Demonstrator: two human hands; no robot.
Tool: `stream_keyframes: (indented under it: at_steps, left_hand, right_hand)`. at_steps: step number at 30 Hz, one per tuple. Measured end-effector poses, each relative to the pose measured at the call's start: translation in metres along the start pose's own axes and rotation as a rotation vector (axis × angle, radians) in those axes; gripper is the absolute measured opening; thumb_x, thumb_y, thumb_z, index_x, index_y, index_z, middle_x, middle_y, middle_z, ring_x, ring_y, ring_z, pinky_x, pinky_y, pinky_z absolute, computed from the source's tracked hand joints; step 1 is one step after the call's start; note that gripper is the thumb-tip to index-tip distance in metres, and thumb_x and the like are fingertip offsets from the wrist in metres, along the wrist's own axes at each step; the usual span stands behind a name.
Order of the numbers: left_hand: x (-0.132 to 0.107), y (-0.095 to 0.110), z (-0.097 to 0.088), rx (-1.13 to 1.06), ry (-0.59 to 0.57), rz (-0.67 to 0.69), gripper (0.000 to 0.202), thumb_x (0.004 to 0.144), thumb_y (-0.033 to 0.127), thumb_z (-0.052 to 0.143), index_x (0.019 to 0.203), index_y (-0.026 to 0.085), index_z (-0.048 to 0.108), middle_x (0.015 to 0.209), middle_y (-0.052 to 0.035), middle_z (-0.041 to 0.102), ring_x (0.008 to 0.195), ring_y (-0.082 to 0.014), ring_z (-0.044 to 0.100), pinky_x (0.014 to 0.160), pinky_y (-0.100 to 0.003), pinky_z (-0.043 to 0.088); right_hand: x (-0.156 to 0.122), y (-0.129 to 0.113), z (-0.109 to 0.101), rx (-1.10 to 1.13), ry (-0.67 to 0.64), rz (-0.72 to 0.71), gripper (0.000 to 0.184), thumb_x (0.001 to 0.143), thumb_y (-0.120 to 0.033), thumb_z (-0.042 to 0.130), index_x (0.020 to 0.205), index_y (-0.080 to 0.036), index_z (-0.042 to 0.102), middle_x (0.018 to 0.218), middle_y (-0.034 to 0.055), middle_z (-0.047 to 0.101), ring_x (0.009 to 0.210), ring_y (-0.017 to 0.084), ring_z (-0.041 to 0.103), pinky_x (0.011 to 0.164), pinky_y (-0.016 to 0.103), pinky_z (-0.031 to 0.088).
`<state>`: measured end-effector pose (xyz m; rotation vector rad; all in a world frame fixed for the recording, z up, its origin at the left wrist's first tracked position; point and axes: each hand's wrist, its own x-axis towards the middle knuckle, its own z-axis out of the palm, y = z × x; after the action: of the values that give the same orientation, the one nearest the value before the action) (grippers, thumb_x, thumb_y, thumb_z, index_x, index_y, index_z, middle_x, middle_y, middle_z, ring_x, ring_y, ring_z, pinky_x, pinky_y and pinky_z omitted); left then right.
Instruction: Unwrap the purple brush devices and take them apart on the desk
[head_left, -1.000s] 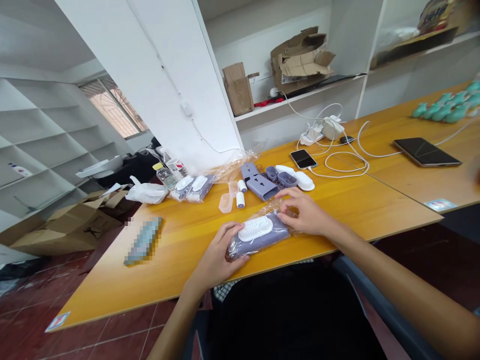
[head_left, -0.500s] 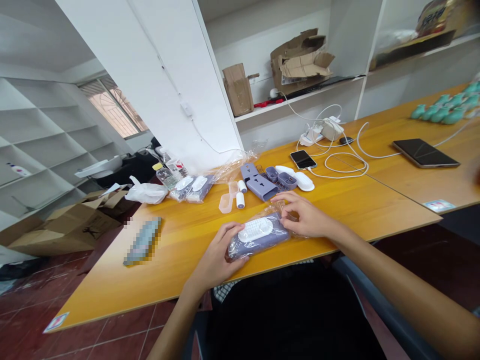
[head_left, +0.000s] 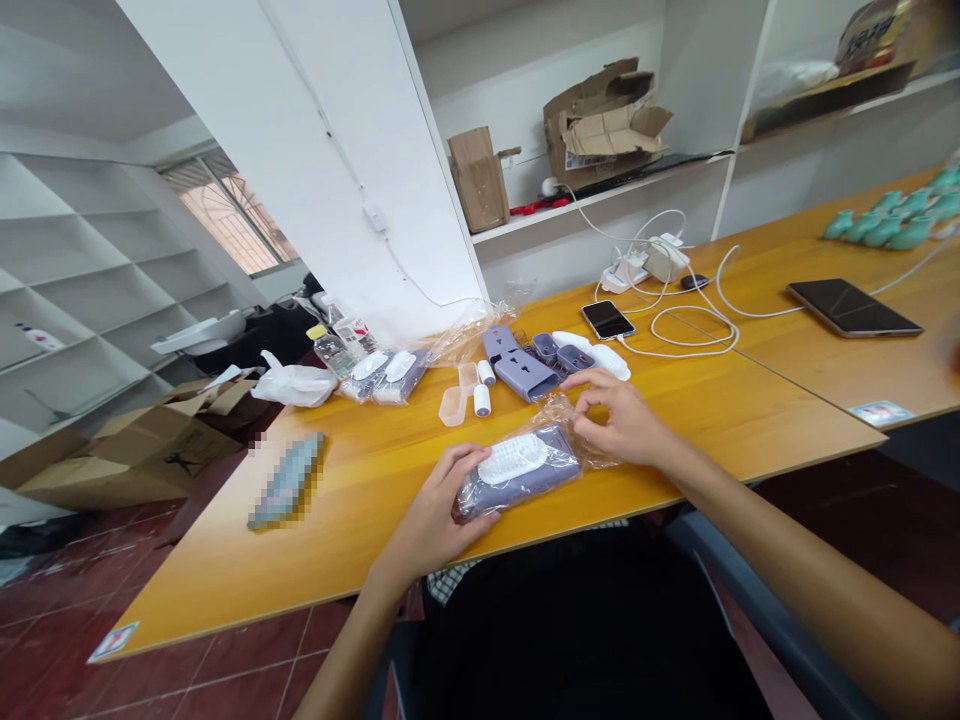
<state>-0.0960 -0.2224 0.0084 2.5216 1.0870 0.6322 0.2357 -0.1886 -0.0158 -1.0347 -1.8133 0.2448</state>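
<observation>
A purple box-shaped item with a white oval piece on top, wrapped in a clear plastic bag point(head_left: 517, 470), lies near the table's front edge. My left hand point(head_left: 442, 505) grips its left end, thumb at the front and fingers over the top. At the bag's loose right end, my right hand point(head_left: 619, 420) pinches the crumpled clear film between thumb and fingers. Just beyond are purple holders point(head_left: 525, 370), small purple cups point(head_left: 574, 358), white oval pieces point(head_left: 611, 362), white cylinders point(head_left: 482, 401) and translucent pink cups point(head_left: 452, 406).
Two more wrapped purple items point(head_left: 397, 375) lie at the back left beside a white plastic bag point(head_left: 295, 382) and a bottle point(head_left: 328, 350). A phone point(head_left: 608, 320) on a white cable, a tablet point(head_left: 855, 307) and green vases point(head_left: 904, 230) occupy the right. A blurred-out object point(head_left: 289, 482) lies left.
My right hand has moved a little to the right, away from the purple item, drawing the bag's loose end out with it. The left hand keeps its place.
</observation>
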Motion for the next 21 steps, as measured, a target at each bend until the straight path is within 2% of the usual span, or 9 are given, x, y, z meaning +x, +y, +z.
stream_keyframes:
  at_steps: [5,11,13,15,17,19,21]
  left_hand:
    - [-0.001,0.000,0.000,0.002,-0.004,0.005,0.066,0.095,0.030,0.074,0.156,0.028,0.048,0.154,-0.0125,0.053,0.145,-0.0314,0.055,0.124,-0.048,0.047]
    - [-0.001,-0.003,0.001,0.011,0.007,0.004,0.067,0.095,0.032,0.075,0.156,0.028,0.047,0.154,-0.0131,0.054,0.145,-0.0325,0.055,0.123,-0.050,0.047]
    - [-0.001,-0.004,0.001,0.017,0.012,-0.002,0.068,0.094,0.032,0.075,0.156,0.028,0.047,0.154,-0.0131,0.054,0.145,-0.0332,0.055,0.123,-0.051,0.048]
    - [-0.001,-0.004,0.001,0.018,0.013,-0.009,0.069,0.094,0.031,0.075,0.156,0.028,0.047,0.153,-0.0135,0.055,0.145,-0.0338,0.055,0.123,-0.052,0.048]
    - [-0.001,-0.004,0.001,0.015,0.010,-0.012,0.069,0.094,0.031,0.075,0.156,0.028,0.047,0.153,-0.0138,0.055,0.146,-0.0343,0.054,0.123,-0.052,0.047]
    - [0.000,-0.003,0.001,0.011,0.008,-0.011,0.068,0.094,0.032,0.075,0.156,0.028,0.047,0.153,-0.0136,0.054,0.146,-0.0343,0.054,0.123,-0.053,0.047]
    - [0.000,-0.003,0.001,0.007,0.006,-0.009,0.067,0.095,0.033,0.074,0.156,0.028,0.047,0.154,-0.0135,0.054,0.146,-0.0343,0.054,0.124,-0.053,0.047]
  right_hand:
    - [-0.001,0.008,-0.006,-0.096,0.015,0.061,0.020,0.082,-0.026,0.070,0.063,-0.025,0.063,0.119,0.0086,0.077,0.113,0.032,0.071,0.105,0.057,0.054]
    - [-0.002,0.032,-0.035,-0.288,0.089,0.126,0.019,0.080,-0.025,0.065,0.061,-0.026,0.063,0.114,0.0088,0.078,0.108,0.034,0.073,0.102,0.053,0.055]
    - [-0.007,0.045,-0.046,-0.383,0.035,0.183,0.019,0.080,-0.028,0.067,0.062,-0.026,0.063,0.107,0.0089,0.078,0.101,0.033,0.074,0.096,0.051,0.057]
    - [-0.013,0.053,-0.055,-0.470,-0.081,0.218,0.016,0.079,-0.031,0.071,0.065,-0.027,0.064,0.091,0.0080,0.077,0.087,0.032,0.073,0.087,0.049,0.058]
    - [-0.016,0.052,-0.063,-0.523,-0.156,0.188,0.011,0.081,-0.033,0.072,0.072,-0.028,0.067,0.087,0.0073,0.076,0.080,0.030,0.072,0.081,0.047,0.058]
    - [-0.011,0.041,-0.070,-0.541,-0.140,0.115,0.008,0.087,-0.032,0.067,0.081,-0.028,0.071,0.096,0.0083,0.078,0.086,0.030,0.072,0.083,0.047,0.058]
    - [0.005,0.024,-0.073,-0.522,-0.109,0.052,0.010,0.091,-0.030,0.064,0.087,-0.028,0.073,0.101,0.0089,0.078,0.096,0.033,0.072,0.087,0.049,0.057]
